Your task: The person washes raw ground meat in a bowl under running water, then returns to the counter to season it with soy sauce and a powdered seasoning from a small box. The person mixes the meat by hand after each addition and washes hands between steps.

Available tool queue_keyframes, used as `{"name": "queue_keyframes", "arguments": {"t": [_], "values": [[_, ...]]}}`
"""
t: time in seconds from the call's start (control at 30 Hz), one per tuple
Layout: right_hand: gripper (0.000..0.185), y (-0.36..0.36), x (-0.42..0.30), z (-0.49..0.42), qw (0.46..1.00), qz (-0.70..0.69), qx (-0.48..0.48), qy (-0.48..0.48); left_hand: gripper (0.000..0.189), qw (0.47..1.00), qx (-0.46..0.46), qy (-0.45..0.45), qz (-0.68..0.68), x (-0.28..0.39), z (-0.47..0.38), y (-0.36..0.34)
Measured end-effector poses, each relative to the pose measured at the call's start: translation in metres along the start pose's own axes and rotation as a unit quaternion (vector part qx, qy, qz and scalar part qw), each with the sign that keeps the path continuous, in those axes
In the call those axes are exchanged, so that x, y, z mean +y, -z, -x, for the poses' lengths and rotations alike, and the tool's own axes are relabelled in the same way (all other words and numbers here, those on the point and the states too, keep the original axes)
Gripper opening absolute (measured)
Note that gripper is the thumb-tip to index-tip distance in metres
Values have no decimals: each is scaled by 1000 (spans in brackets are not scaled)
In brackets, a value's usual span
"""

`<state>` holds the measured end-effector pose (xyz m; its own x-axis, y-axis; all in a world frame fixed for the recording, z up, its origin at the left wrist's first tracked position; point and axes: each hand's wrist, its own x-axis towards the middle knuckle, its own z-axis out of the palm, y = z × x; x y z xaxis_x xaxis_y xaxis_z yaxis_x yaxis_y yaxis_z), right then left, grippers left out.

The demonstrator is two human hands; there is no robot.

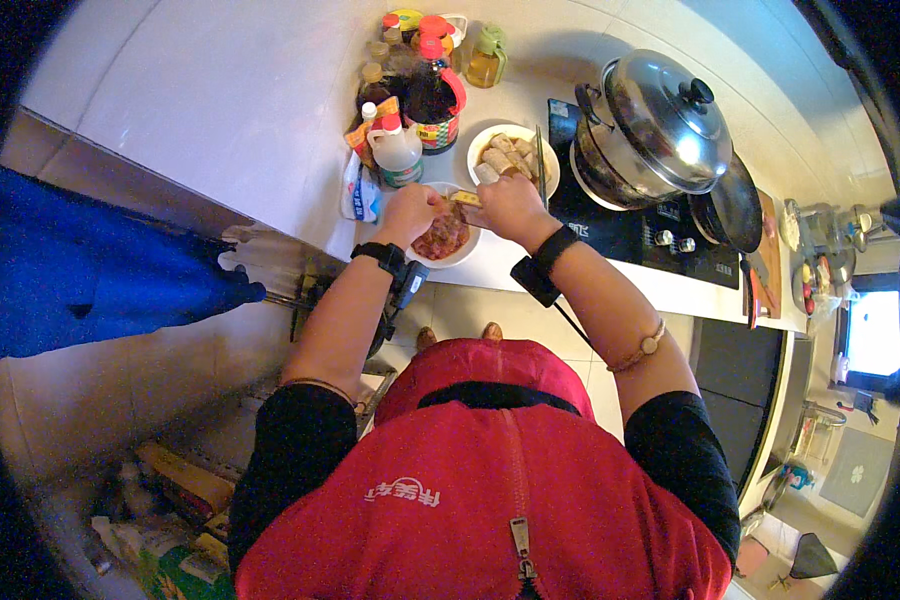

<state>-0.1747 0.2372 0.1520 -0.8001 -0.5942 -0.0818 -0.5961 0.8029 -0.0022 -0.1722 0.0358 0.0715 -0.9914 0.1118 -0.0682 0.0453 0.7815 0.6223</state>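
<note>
A white bowl (474, 244) of raw reddish meat (442, 238) sits at the counter's front edge, below both my hands. My right hand (516, 211) grips a small yellow packet (465, 198) over the bowl's right side. At the bowl's left rim, my left hand (411, 213) has its fingertips drawn together; whether anything is between them is hard to see. Just beyond my right hand is a white plate (475, 145) of pale rolled food pieces (501, 156) in brown liquid. Dark chopsticks (541, 161) rest across that plate's right side.
A lidded steel pot (664, 124) stands on the black cooktop (626, 244), with a dark wok (739, 202) to its right. Several condiment bottles, including a white jug (399, 154), crowd the back left. A knife (751, 296) lies by the cutting board (771, 259).
</note>
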Motion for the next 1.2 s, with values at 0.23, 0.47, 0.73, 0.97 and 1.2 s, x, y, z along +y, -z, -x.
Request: {"name": "queue_keyframes", "arguments": {"t": [0.23,0.47,0.73,0.97,1.2], "values": [[45,-4,6,5,999,-16,18,-28,12,999,-8,33,32,3,-9,-5],[44,-9,1,3,1000,-18,7,-14,10,998,-34,23,49,-3,2,6],[48,-10,-14,-5,999,-44,-4,12,9,996,-53,62,40,-6,19,25],[44,-5,-16,0,997,-70,-13,-3,8,999,2,47,10,-3,19,26],[34,-3,-14,6,997,-71,9,-6,7,998,36,10,-42,4,8,19]]}}
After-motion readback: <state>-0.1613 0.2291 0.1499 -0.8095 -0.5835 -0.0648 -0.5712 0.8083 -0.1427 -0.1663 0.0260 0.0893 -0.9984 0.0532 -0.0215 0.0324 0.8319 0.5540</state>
